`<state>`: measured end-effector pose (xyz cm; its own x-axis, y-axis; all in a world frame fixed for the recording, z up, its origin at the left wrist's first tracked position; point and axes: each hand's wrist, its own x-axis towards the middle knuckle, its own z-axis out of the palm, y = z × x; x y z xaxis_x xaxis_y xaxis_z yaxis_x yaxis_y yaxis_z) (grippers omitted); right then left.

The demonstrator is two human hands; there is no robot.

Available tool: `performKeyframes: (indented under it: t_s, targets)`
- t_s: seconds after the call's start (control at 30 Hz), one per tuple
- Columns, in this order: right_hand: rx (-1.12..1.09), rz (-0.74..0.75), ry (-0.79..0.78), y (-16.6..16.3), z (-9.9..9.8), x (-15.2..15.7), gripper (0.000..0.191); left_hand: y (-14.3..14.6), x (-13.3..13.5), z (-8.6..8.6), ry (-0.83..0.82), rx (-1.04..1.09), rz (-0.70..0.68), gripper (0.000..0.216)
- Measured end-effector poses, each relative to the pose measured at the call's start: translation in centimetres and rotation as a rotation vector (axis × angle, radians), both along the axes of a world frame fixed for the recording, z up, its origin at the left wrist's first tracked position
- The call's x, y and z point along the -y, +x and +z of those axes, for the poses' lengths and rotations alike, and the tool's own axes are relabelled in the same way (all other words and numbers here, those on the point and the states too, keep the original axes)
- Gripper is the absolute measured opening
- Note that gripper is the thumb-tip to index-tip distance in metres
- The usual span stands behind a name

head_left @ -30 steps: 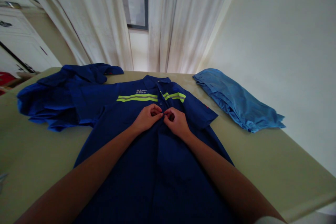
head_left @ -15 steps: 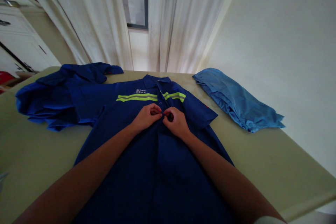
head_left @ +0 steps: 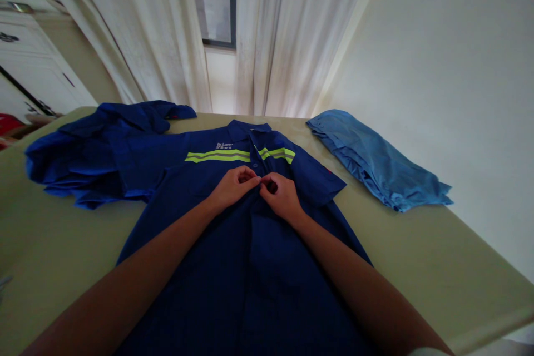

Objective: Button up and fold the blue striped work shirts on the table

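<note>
A dark blue short-sleeved work shirt (head_left: 200,267) lies face up, its collar toward the curtains. Across its chest run yellow-green and grey reflective bands (head_left: 219,156), with small white lettering above the left one. At the front placket, just below a visible button (head_left: 256,166), my left hand (head_left: 237,184) pinches the fabric between thumb and fingers. My right hand (head_left: 280,193) pinches the placket right beside it, the fingertips of both hands meeting. Whatever sits between the fingertips, a button or buttonhole, is hidden.
On the left a crumpled dark blue garment (head_left: 87,150) touches the shirt's sleeve. A folded light blue garment (head_left: 375,158) lies to the right near the wall. Beyond the pale green table (head_left: 421,256) hang curtains (head_left: 158,28); a white cabinet (head_left: 37,61) stands far left.
The fingertips of both hands have come slightly closer together at the placket. The shirt and the other garments lie as before.
</note>
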<state>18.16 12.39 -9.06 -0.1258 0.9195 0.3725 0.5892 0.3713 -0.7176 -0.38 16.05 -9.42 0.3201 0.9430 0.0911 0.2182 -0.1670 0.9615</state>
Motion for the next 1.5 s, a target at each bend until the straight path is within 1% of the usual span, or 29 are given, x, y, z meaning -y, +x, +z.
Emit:
performKeyframes:
  t_s: [0.1,0.23,0.37,0.67,0.83,0.97,1.13,1.27,1.33,1.5]
  targets:
    - [0.006,-0.007,0.007,-0.1,0.16,0.15,0.004,0.13,0.12,0.17,0.0,-0.008,-0.007,0.032]
    - [0.016,-0.025,0.017,-0.2,0.26,0.26,0.003,0.19,0.19,0.14,0.022,-0.057,0.004,0.029]
    - [0.044,-0.026,0.029,-0.19,0.14,0.2,0.002,0.08,0.13,-0.04,0.005,-0.064,0.001,0.026]
    - [0.067,-0.021,0.064,-0.3,0.25,0.32,0.002,0.34,0.33,0.61,-0.07,-0.004,0.044,0.026]
    - [0.087,-0.024,0.099,-0.39,0.44,0.48,0.003,0.5,0.4,0.55,-0.068,0.038,0.058,0.027]
    - [0.107,-0.041,0.094,-0.42,0.29,0.49,0.003,0.56,0.42,0.38,-0.054,0.051,0.075,0.025]
    - [0.09,-0.043,0.048,-0.33,-0.1,0.21,0.004,0.54,0.46,0.39,-0.031,0.027,0.053,0.025]
    - [0.099,-0.052,0.022,-0.32,0.1,0.21,0.003,0.52,0.3,0.23,-0.006,-0.005,0.019,0.027]
    - [0.106,-0.051,0.021,-0.31,0.28,0.25,0.005,0.52,0.2,0.09,0.01,-0.017,0.001,0.028]
    - [0.069,-0.058,0.003,-0.17,0.29,0.12,0.005,0.27,0.08,-0.03,0.051,-0.083,-0.034,0.018]
